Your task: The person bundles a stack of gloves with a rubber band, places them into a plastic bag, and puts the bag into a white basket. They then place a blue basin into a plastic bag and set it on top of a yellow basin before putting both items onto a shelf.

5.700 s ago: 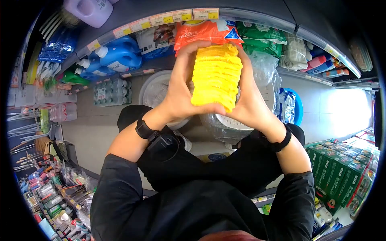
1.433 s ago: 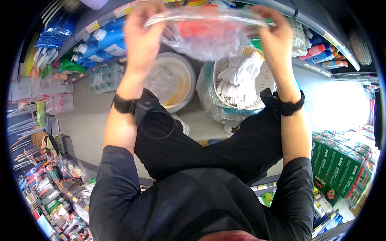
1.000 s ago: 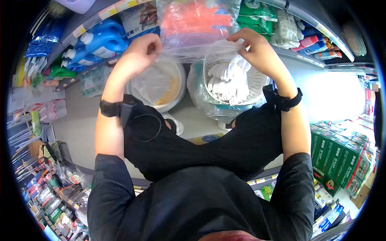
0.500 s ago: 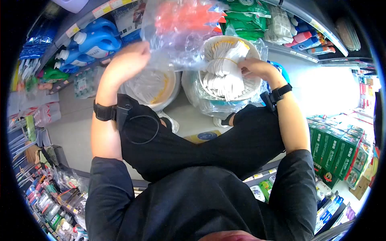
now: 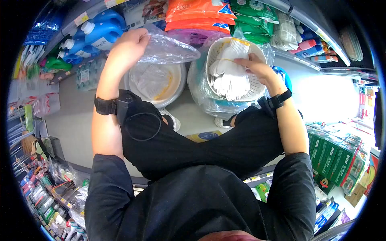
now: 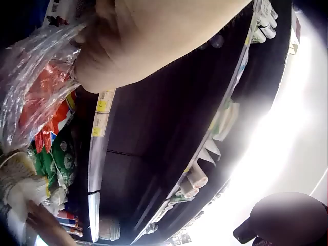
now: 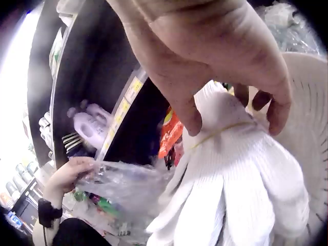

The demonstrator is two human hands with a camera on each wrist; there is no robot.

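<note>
In the head view, my left hand (image 5: 130, 44) pinches the edge of a clear plastic bag (image 5: 173, 50), which hangs to the right over a white round basin (image 5: 181, 82). My right hand (image 5: 260, 69) grips a bundle of white knit gloves (image 5: 230, 80) tied with a yellow band. The bundle lies in a white slotted basket (image 5: 257, 90). The right wrist view shows the thumb on one side of the gloves (image 7: 236, 174) near the band and curled fingers on the other. In the left wrist view, part of the bag (image 6: 31, 92) spreads below the left hand.
Inside the basin are more white gloves (image 5: 150, 80) with a yellow edge. Orange bags (image 5: 199, 14), green packs (image 5: 253, 20) and blue jugs (image 5: 102, 34) line the shelf ahead. Green boxes (image 5: 333, 156) are stacked at right. Shrink-wrapped bottles (image 5: 88, 76) stand at left.
The yellow bundle held between both hands earlier is out of them. Both hands then spread the bag; the right hand left it for the white gloves, while the left drew it leftward.
</note>
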